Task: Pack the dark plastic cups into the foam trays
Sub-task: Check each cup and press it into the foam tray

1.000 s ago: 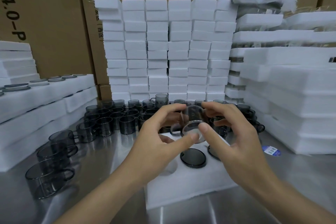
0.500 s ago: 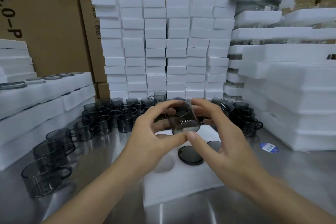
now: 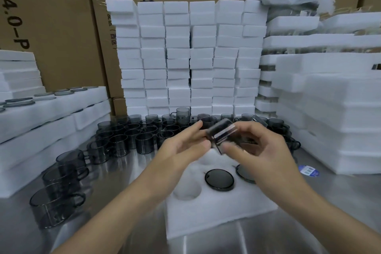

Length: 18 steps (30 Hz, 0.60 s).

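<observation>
A dark see-through plastic cup (image 3: 223, 134) is tilted on its side in the air above a white foam tray (image 3: 216, 214). Both hands grip it: my left hand (image 3: 181, 150) pinches its left end between thumb and fingers, while my right hand (image 3: 261, 150) holds its right end with the thumb in front. Two dark cups (image 3: 219, 178) (image 3: 244, 173) sit in the tray's holes, the right one partly hidden by my right hand. A hole (image 3: 186, 190) at the tray's left is empty. Several loose cups (image 3: 134, 136) stand on the steel table behind.
More cups (image 3: 59, 202) stand at the near left. Filled foam trays (image 3: 41, 121) are stacked on the left, and foam stacks (image 3: 329, 109) on the right. A wall of foam blocks (image 3: 185, 57) rises behind, in front of cardboard boxes. A blue label (image 3: 309, 170) lies on the table.
The cup has been turned in my hands, from its base facing me to lying sideways. Both hands stay above the tray, and my left fingers have spread a little.
</observation>
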Available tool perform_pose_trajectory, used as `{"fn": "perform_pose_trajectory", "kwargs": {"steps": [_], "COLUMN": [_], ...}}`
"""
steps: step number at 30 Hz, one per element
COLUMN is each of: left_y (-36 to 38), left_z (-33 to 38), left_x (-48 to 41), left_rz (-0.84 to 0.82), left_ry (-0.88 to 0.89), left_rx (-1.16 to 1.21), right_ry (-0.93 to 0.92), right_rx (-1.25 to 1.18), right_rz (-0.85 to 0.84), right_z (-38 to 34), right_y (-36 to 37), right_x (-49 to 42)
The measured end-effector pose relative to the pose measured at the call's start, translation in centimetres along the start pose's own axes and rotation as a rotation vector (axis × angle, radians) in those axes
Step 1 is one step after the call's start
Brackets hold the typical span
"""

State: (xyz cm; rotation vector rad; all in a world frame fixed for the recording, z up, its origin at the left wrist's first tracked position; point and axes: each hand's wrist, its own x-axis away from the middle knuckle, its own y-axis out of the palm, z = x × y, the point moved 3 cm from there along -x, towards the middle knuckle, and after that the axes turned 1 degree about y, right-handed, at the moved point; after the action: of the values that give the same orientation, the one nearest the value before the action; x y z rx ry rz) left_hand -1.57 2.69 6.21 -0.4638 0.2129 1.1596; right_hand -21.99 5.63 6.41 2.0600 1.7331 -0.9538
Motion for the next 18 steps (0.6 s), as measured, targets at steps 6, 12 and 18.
{"fn": "perform_pose_trajectory", "kwargs": {"steps": [6, 12, 18], "left_y": [-0.2, -0.4, -0.6], "left_z": [-2.2, -2.3, -1.8], "left_x": [0.2, 0.0, 0.1], "left_rz": [-0.017, -0.042, -0.057], "left_ry": [-0.186, -0.194, -0.187], "left_rx": [-0.608, -0.625, -0.595], "right_ry": [-0.001, 0.062, 0.075], "right_rx": [0.240, 0.255, 0.392], "right_rz": [0.215, 0.122, -0.031], "right_z": [1.0, 2.1, 2.7], "right_y": [-2.7, -3.2, -2.3], "right_x": [-0.9, -1.5, -0.9]}}
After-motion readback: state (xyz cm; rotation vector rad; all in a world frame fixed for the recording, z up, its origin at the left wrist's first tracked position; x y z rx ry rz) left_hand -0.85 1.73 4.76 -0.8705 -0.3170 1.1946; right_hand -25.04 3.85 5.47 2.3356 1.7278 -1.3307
